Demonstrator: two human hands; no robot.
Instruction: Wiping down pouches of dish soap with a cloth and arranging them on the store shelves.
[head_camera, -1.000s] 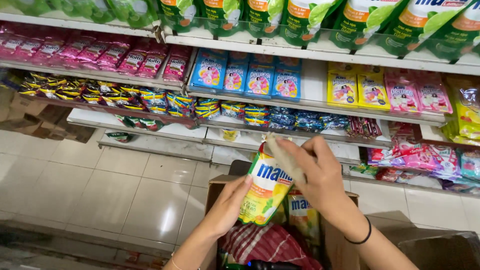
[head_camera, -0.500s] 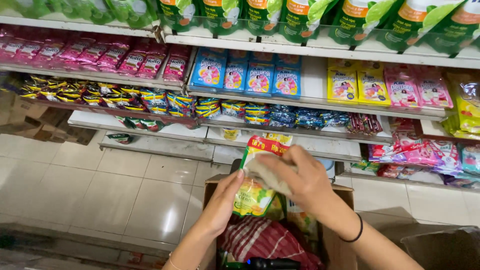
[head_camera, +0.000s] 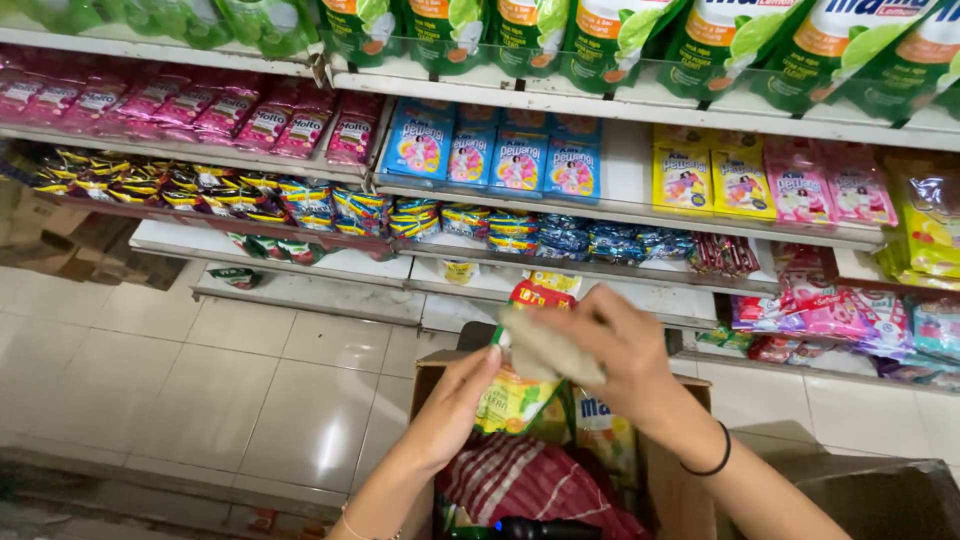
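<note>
Centre of the frame, slightly low: a yellow-green refill pouch (head_camera: 515, 398) with a red top, held upright above an open cardboard box (head_camera: 680, 470). Left hand (head_camera: 455, 410) curled around the pouch's lower left edge, fingers bent and closed on it, thumb up along the side. Right hand (head_camera: 625, 355) over the pouch's upper part, fingers half-curled, pressing a beige cloth (head_camera: 548, 350) against the pouch's face; cloth pinched between fingers and pouch. A thin black band (head_camera: 705, 462) around the right wrist, a fine bracelet at the left wrist near the lower edge.

Inside the box, lower centre: another pouch of the same kind (head_camera: 605, 435) just beside the held one, and a red striped cloth (head_camera: 530, 485) bunched below it.

Upper half of the frame: white shelves (head_camera: 640, 110) stocked in rows — green pouches (head_camera: 610, 35) along the top edge, pink sachets (head_camera: 230, 110) upper left, blue packets (head_camera: 495, 155) upper centre, yellow packets (head_camera: 710, 180) and pink ones to the right. Lower left: pale glossy floor tiles (head_camera: 200, 390).
</note>
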